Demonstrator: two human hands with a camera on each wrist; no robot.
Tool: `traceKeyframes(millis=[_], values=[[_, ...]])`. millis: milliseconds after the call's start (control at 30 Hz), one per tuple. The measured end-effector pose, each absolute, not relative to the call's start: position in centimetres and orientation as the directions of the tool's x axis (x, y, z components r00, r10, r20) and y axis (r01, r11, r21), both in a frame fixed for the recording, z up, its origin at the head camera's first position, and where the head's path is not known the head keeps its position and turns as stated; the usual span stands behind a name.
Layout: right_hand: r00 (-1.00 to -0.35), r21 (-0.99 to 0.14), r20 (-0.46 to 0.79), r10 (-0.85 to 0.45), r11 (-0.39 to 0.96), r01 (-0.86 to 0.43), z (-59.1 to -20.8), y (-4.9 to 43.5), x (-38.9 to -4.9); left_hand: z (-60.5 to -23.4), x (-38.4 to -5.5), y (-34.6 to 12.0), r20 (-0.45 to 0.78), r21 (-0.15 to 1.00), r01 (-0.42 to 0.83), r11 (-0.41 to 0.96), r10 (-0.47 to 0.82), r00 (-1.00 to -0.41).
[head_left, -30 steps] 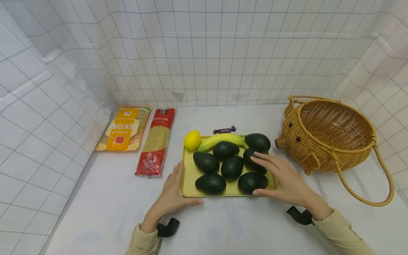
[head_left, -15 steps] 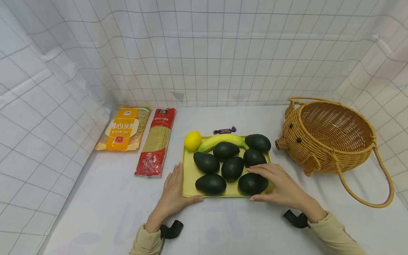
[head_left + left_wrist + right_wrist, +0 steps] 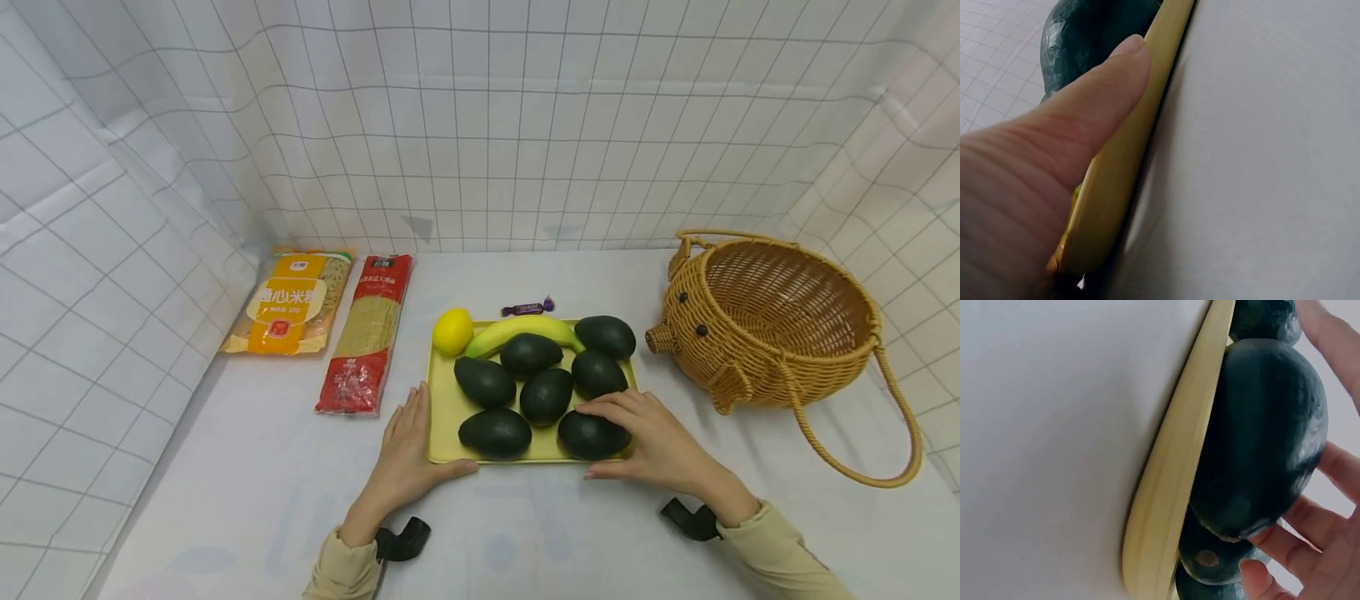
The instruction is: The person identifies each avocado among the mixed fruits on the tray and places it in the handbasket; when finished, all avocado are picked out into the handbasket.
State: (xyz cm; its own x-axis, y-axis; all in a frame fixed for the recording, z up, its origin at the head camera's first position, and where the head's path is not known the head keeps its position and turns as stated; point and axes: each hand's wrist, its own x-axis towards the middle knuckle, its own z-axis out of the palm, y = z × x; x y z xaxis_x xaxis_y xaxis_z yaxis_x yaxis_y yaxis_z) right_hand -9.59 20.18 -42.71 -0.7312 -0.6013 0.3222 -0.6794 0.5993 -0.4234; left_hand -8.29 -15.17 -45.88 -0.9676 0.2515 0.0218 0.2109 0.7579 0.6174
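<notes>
Yellow and shallow, the tray [image 3: 444, 423] had the left hand [image 3: 407, 463] at its near-left corner, straight-fingered, gripping nothing; near-right, an avocado [image 3: 591, 437] lay between the right hand [image 3: 654, 440]'s parted thumb and fingers, not visibly gripped; a lopsided squeeze could roll it.

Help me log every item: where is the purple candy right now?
In the head view, the purple candy lies slightly right of centre, just beyond the banana and the yellow tray's far edge.
</notes>
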Motion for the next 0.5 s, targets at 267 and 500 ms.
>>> traceKeyframes(millis=[267,500], values=[[-0.779,-0.391,0.286,-0.558,0.674,-0.627,-42.77,19.81,-9.27,-46.01,-8.26,-15.18,0.036,0.606,0.225,0.763,0.256,-0.966],[-0.807,-0.371,0.274,-0.524,0.716,-0.591,-42.91,19.67,-9.22,-46.08,-8.29,-15.21,0.035,0.598,0.227,0.769,0.259,-0.965]])
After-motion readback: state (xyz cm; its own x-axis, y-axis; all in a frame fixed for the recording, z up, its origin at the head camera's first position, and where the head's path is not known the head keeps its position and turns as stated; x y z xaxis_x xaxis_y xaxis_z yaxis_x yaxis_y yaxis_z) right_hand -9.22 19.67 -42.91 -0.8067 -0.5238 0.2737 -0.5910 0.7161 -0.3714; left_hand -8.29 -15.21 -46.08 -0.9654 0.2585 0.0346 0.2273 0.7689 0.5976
